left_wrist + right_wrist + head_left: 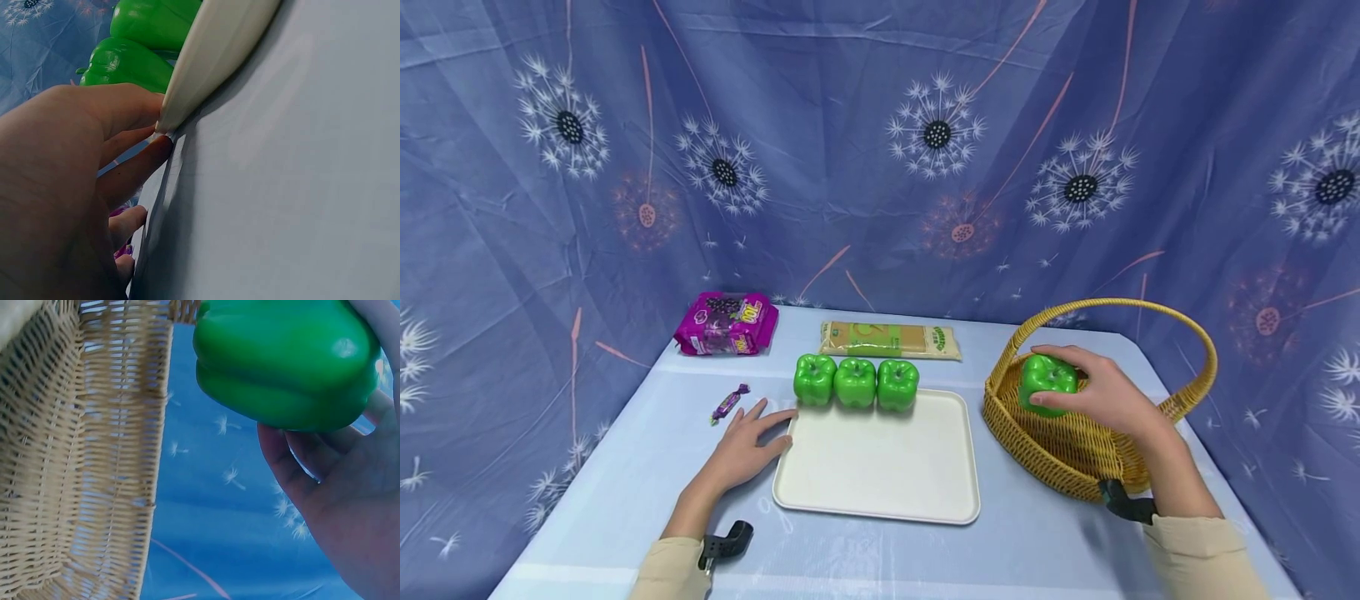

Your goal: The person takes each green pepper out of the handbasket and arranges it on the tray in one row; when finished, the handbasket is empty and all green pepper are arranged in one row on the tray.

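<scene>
My right hand (1101, 387) grips a green bell pepper (1047, 385) between thumb and fingers, over the wicker basket (1022, 442). The right wrist view shows the pepper (287, 362) above the palm side of the fingers, beside the basket's woven wall (119, 456). At the left rim of the white tray (880, 467) rests my left hand (741, 446), fingers spread, thumb and index finger at the edge. Up close in the left wrist view, its fingertips meet the tray's rim (206, 56). Three green bell peppers (855, 383) stand in a row along the tray's far edge.
A purple snack pack (727, 323) lies at the back left, with a small wrapped candy (730, 403) nearer my left hand. Behind the peppers is a flat tan-and-green packet (891, 341). The basket's tall arched handle (1120, 303) rises around my right hand.
</scene>
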Tool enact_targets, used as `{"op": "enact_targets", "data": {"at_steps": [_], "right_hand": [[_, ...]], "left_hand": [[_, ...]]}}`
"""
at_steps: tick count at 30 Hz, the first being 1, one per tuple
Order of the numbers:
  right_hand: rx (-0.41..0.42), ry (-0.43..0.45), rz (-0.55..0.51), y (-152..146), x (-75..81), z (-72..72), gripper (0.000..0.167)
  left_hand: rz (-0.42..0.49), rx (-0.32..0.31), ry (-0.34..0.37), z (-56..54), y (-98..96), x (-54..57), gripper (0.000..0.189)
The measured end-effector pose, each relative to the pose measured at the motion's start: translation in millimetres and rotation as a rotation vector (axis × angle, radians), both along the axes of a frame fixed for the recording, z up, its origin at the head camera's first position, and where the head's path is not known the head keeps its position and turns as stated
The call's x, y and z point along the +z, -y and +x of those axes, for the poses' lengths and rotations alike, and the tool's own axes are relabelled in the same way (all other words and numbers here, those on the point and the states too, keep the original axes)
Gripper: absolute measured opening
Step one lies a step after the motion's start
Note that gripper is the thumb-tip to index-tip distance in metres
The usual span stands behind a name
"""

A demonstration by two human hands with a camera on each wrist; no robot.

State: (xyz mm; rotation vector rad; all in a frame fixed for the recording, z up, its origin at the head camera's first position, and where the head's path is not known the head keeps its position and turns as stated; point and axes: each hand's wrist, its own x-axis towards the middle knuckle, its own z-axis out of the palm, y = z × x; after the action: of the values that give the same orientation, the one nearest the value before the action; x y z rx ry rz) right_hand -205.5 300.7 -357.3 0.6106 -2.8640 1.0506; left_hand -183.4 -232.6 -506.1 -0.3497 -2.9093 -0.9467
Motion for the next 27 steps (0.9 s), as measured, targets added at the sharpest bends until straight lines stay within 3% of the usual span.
{"op": "enact_targets", "data": {"at_steps": [11, 16, 27], "right_hand": [[0.064, -0.009, 0.017, 23.8, -2.9, 4.8, 0.076], [0.050, -0.003, 0.017, 30.1, -6.4, 7.1, 0.078], [0.082, -0.016, -0.009, 47.8, -1.1, 15.8, 0.073]], "left_hand": [[0.012, -0.004, -0.001, 0.0, -1.8, -0.5, 0.044], [0.006, 0.003, 0.014, 2.0, -1.4, 0.2, 0.044], [0.007, 0.000, 0.008, 2.3, -1.0, 1.9, 0.045]]}}
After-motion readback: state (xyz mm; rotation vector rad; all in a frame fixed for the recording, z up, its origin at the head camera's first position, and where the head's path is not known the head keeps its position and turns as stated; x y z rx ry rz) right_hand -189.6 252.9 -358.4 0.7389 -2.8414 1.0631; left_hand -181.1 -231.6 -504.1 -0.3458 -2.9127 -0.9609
